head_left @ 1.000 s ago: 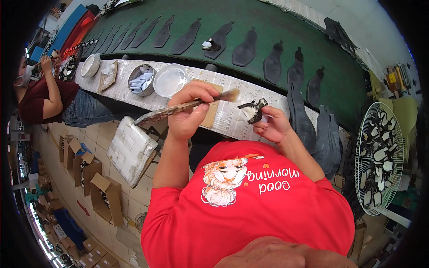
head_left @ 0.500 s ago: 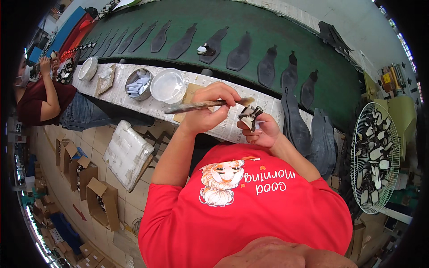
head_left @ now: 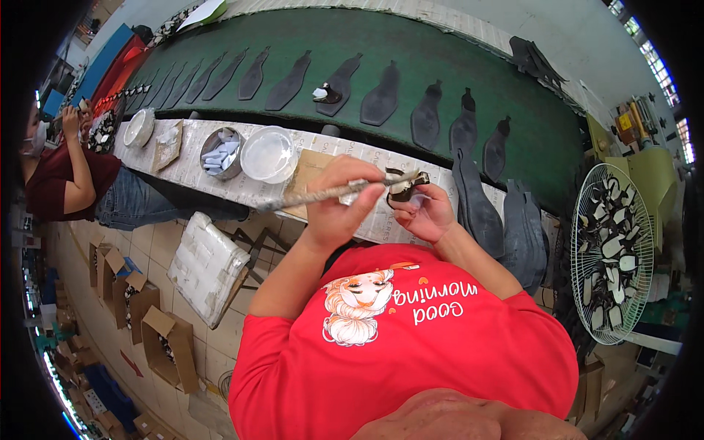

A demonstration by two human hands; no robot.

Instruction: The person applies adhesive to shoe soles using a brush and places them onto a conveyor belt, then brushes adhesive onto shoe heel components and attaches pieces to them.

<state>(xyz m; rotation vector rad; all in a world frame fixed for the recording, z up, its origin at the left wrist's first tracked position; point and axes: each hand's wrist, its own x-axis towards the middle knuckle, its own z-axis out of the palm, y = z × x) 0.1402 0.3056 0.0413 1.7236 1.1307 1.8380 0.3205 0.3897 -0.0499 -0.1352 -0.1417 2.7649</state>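
Note:
Between the fingers of my left hand (head_left: pixel 341 205) is a long, stained paintbrush (head_left: pixel 323 195), its handle slanting down to the left. The brush tip lies on or just over a small curved black-and-white piece (head_left: pixel 401 192). My right hand (head_left: pixel 427 213) pinches that piece by its right side, in front of my chest. Beneath both hands runs a narrow bench with a printed white cover (head_left: pixel 370 229) and a cardboard sheet (head_left: pixel 312 167). A round white plastic tub (head_left: pixel 269 154) and a metal tin (head_left: pixel 233 170) of small pale pieces stand left of my hands.
Dark paddle-shaped flat pieces lie in a row on a green belt (head_left: pixel 293 44); one bears a similar small piece (head_left: pixel 327 94). More dark flat pieces (head_left: pixel 478 198) hang at right, near a wire basket (head_left: pixel 613 253) of small parts. A co-worker (head_left: pixel 70 161) works at far left.
The brush has moved down and right, from beside the small piece onto or just over it. My right hand has turned the piece slightly. The whole view has shifted a little.

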